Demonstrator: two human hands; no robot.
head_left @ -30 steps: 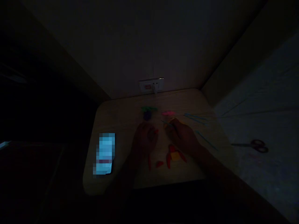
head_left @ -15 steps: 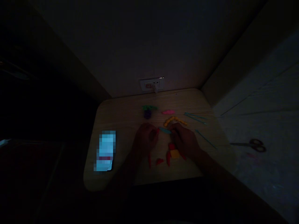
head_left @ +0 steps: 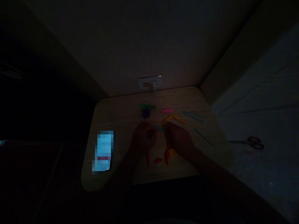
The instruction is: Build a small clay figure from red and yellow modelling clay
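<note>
In the dim light, my left hand (head_left: 144, 137) is closed in a pinch round a small red piece of modelling clay, mostly hidden by the fingers. My right hand (head_left: 178, 137) grips a light-blue flat tool (head_left: 159, 128), whose tip meets the red piece between the hands. Below them lie red clay pieces: a thin strip (head_left: 148, 159), a rounded lump (head_left: 158, 160) and a longer one (head_left: 166, 157). A yellow block (head_left: 172, 152) is partly covered by my right hand. Just beyond the hands rests a bumpy orange-yellow clay strand (head_left: 174, 117).
A purple clay cluster (head_left: 146, 113) with a green top (head_left: 148, 106) and a pink clay piece (head_left: 166, 110) lie farther back. Thin blue sticks (head_left: 204, 137) are at the right, a lit phone (head_left: 104, 151) at the left. Scissors (head_left: 254, 143) lie beyond the table (head_left: 105, 115); a socket (head_left: 149, 83) is behind.
My right hand has come leftward, closer to my left hand, bringing the blue tool's tip onto the red piece. The whole view has shifted slightly.
</note>
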